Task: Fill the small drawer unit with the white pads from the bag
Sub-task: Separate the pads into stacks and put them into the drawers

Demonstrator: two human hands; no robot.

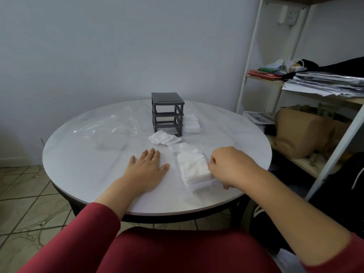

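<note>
Step in hand, as judged: packing one clear drawer (pixel 202 186) with white pads (pixel 194 168) at the front right of the table (pixel 82 174)

Hands:
- Right hand (pixel 230 166): fingers curled together and clamped on the right side of the clear drawer, knuckles against the edge of the pad stack. Fingertips hidden; hold on wall or on pads impossible to tell.
- Left hand (pixel 146 170): flat on the table, fingers straight and slightly apart, holding nothing, near the clear drawer but not touching it.

Containers and contents:
- Clear drawer: loaded with a pad stack standing above the rim.
- Drawer frame (pixel 167 113): dark grey, upright at rear centre, three slots open, no drawer seated.
- White stacks (pixel 192 124) just right of the frame, possibly in further drawers; too blurred to confirm.
- Bag (pixel 116 125): clear plastic, lying on the left, well apart from both hands, apparently with a few pads left near its front end.
- Loose pads (pixel 162 138) fanned out in front of the frame; a smaller heap (pixel 182 147) between these and the clear drawer.

Next move, as judged:
1. Press the stack down level with the rim.
2. Steady the frame with the left hand.
3. Lift the drawer level, align with an open slot, slide in squarely.

Caution: overfilled pads likely to catch on the slot edge
</note>
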